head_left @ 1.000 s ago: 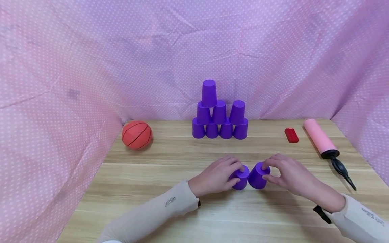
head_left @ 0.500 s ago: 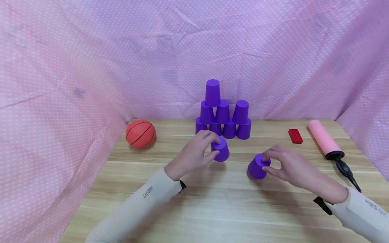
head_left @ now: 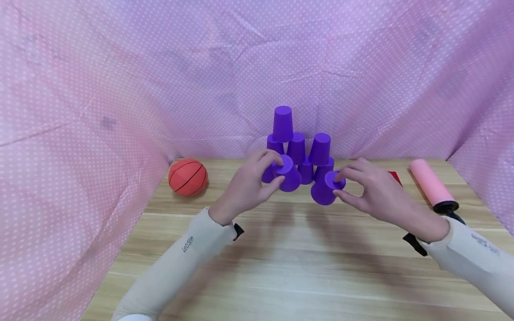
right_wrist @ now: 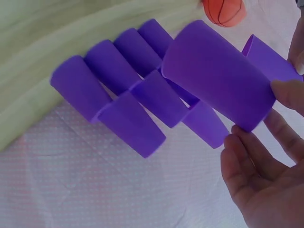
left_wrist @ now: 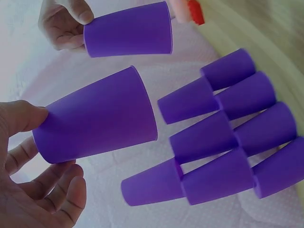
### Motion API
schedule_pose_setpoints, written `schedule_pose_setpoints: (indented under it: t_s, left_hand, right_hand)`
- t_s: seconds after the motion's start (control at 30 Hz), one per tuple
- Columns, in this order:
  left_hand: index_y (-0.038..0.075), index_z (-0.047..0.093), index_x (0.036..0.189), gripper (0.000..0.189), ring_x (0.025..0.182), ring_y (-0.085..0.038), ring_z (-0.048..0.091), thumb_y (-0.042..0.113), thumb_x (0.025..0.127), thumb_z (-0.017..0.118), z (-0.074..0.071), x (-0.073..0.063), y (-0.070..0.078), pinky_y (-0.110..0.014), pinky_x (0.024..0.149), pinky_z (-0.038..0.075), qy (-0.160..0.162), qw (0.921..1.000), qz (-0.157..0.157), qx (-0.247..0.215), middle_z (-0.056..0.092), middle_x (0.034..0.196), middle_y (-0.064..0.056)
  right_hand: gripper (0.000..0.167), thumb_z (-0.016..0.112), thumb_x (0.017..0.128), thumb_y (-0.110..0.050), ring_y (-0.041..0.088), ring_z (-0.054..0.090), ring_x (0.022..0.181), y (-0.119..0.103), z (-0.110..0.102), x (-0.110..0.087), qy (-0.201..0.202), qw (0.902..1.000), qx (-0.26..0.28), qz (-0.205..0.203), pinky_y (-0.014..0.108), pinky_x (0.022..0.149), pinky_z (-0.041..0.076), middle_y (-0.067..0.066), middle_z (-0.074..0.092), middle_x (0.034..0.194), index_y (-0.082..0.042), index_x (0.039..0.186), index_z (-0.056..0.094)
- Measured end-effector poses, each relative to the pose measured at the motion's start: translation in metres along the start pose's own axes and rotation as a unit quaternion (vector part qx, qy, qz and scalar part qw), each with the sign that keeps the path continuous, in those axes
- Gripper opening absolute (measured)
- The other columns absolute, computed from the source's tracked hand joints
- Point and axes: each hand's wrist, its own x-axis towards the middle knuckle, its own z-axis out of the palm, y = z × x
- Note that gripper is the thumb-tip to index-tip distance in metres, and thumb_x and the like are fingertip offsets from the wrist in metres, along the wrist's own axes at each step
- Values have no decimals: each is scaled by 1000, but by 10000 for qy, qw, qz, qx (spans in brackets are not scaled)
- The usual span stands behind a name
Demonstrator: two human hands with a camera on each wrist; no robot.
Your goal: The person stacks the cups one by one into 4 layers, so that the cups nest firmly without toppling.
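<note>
My left hand [head_left: 250, 183] pinches an upside-down purple cup [left_wrist: 97, 116] by its closed end, holding it up in front of the stack. Another upside-down purple cup [right_wrist: 218, 73] is pinched the same way in my right hand [head_left: 375, 189], to the right of the first and raised above the table. Behind both cups stands a pyramid of upturned purple cups: a bottom row [right_wrist: 78, 88], three cups [head_left: 296, 148] in the middle row, and one top cup [head_left: 283, 124] over the left pair. The held cups hide part of the bottom row in the head view.
An orange-red toy basketball [head_left: 188, 177] sits at the table's back left. To the right are a red toy brick [head_left: 395, 177], partly behind my right hand, and a pink hand pump [head_left: 431, 183] with a black nozzle. A pink dotted cloth [head_left: 192, 80] hangs behind the wooden table [head_left: 281, 267].
Both hands have carried their cups forward from the front of the table toward the pyramid. The left moved first, also going left; the right cup has since been lifted. The pyramid stands as before.
</note>
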Motion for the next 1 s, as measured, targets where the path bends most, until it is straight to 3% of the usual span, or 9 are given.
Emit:
schedule_pose_setpoints:
  t_s: [0.1, 0.2, 0.3, 0.4, 0.57, 0.67, 1.0]
  left_hand:
    - [5, 56, 102, 26, 99, -19, 48, 8, 81, 71, -6, 8, -2, -29, 84, 43, 164, 9998, 26, -59, 53, 104, -6]
    - [5, 55, 103, 27, 95, -19, 49, 9, 82, 71, -11, 16, -4, -29, 80, 43, 331, 9994, 7, -40, 54, 102, -5]
    - [4, 54, 105, 27, 94, -21, 49, 9, 83, 70, -15, 25, -8, -31, 77, 43, 487, 9988, -11, -8, 54, 101, -6]
    - [3, 54, 108, 29, 94, -22, 50, 9, 84, 69, -20, 37, -12, -33, 77, 44, 667, 9978, 35, -41, 54, 102, -8]
    - [1, 54, 109, 31, 93, -20, 51, 10, 83, 69, -25, 60, -19, -31, 75, 45, 954, 9954, 126, 6, 55, 101, -9]
    - [0, 54, 109, 31, 92, -21, 52, 9, 84, 69, -26, 74, -24, -30, 74, 45, 1113, 9937, 92, 36, 56, 101, -9]
    - [0, 53, 113, 32, 94, -20, 52, 15, 88, 65, -21, 107, -39, -26, 77, 43, 1154, 9920, -471, 208, 55, 108, -10]
  right_hand:
    - [30, 64, 86, -38, 17, 54, 85, 0, 0, 11, 302, 9993, 184, -80, 26, 72, 41, 1, 63, 90, -8, 90, 68]
    - [22, 78, 75, -21, 20, 56, 86, -1, -1, 20, 619, 9974, 353, -60, 28, 76, 41, 3, 65, 91, -7, 91, 70]
    - [30, 83, 64, -8, 20, 56, 86, -1, -3, 31, 862, 9957, 337, 104, 28, 75, 42, 4, 66, 91, -8, 91, 70]
    - [29, 83, 66, -7, 21, 57, 86, 4, -5, 44, 945, 9947, 260, 308, 31, 73, 42, 6, 66, 92, -8, 91, 70]
    - [21, 79, 76, -11, 20, 54, 82, 22, -6, 68, 723, 9941, 109, 802, 32, 69, 42, 7, 65, 90, -7, 93, 68]
    - [21, 75, 81, -16, 21, 55, 87, 35, -6, 82, 400, 9912, 132, 1256, 36, 75, 45, 6, 65, 94, -6, 97, 67]
    - [30, 69, 87, -25, 26, 56, 99, 68, 9, 119, -278, 9672, 374, 2496, 39, 83, 47, 11, 63, 106, -4, 108, 62]
